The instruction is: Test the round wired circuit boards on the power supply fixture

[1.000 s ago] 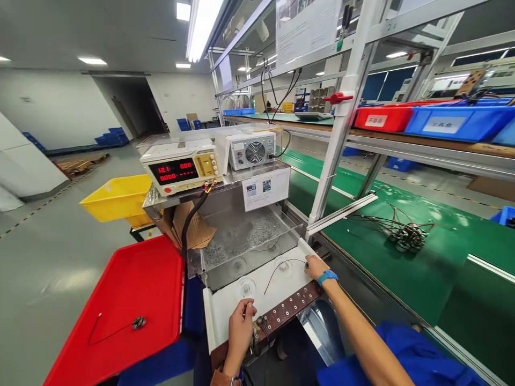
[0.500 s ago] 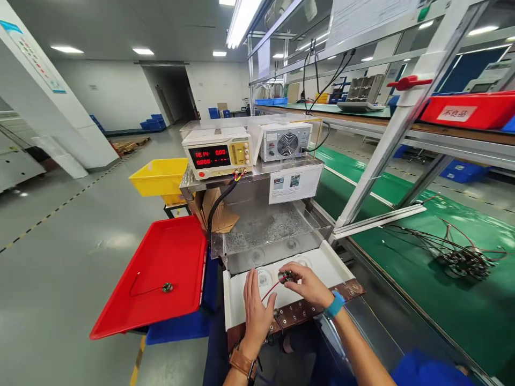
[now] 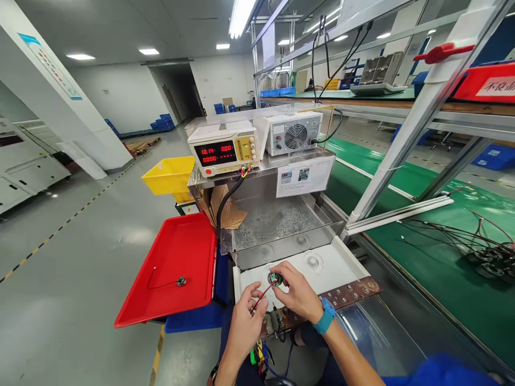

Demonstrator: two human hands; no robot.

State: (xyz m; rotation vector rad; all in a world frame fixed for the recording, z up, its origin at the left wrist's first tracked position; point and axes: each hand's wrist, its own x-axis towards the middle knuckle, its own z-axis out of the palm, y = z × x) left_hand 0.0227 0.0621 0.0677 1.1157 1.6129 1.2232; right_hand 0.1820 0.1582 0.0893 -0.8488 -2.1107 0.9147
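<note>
Head view: right hand [image 3: 296,292] angles inward, pinching round board [image 3: 276,279].

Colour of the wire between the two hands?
Red; the wire shows best in the head view.

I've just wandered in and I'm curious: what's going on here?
A person's right hand holds a small round part over a white panel. Its red wire runs to the left hand. A similar wired part lies in the red tray at left; more lie heaped on the green surface at right.
</note>
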